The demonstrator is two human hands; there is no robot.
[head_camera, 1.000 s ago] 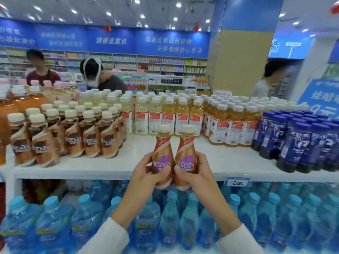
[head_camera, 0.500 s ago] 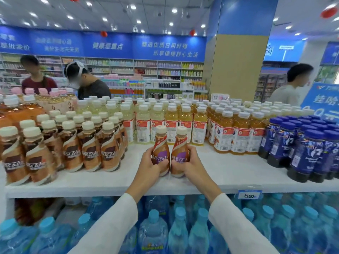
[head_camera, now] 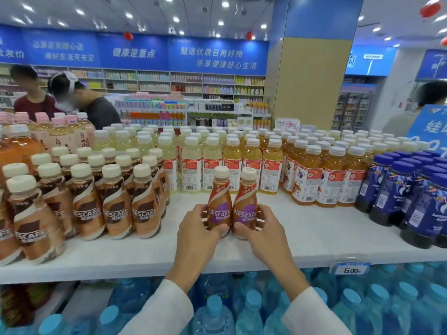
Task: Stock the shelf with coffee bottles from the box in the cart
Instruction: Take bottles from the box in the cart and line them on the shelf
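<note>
Head camera view of a shop aisle: a person in white sleeves holds two coffee bottles upright over the white shelf (head_camera: 314, 238), one in each hand. The left hand (head_camera: 197, 223) grips the left coffee bottle (head_camera: 219, 204) low on its body, thumb across the front below the purple label and fingers curled round the far side. The right hand (head_camera: 263, 224) grips the right coffee bottle (head_camera: 246, 204) the same way. The two bottles stand side by side and touch along their labels, cream caps up, in the open stretch of shelf. Their bases sit at the shelf surface, though whether they rest on it cannot be told. To the left, near but apart, stand rows of brown-labelled coffee bottles (head_camera: 116, 209). Behind are pale yellow drink bottles (head_camera: 193, 163), and to the right orange tea bottles (head_camera: 324, 177) and dark blue bottles (head_camera: 399, 192). A price tag (head_camera: 350, 269) reading 6.00 hangs on the shelf edge below the right forearm. Blue-capped water bottles (head_camera: 212, 313) fill the level underneath. Two people (head_camera: 94, 107) stand beyond the display at the far left.
</note>
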